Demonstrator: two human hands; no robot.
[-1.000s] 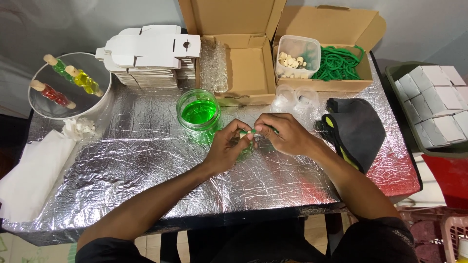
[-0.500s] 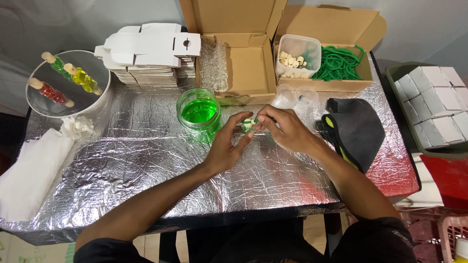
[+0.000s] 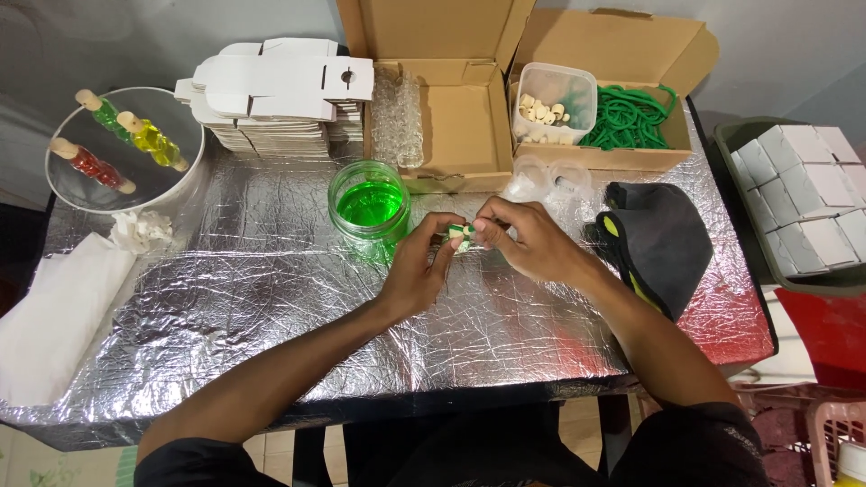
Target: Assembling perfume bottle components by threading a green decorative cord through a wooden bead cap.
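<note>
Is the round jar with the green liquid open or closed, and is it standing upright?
Open and upright. The jar shows a bare round rim with no lid, its green liquid lies level, and it stands on the foil-covered table.

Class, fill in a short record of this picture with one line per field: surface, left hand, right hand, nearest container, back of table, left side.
surface: table covered in crinkled silver foil
left hand: left hand pinching a small green and white piece
right hand: right hand, grip on the same piece
nearest container: clear round jar of green liquid, beside the left hand
back of table: two open brown cardboard boxes, green cords
left side: stack of flat white cartons, white cloth
</note>
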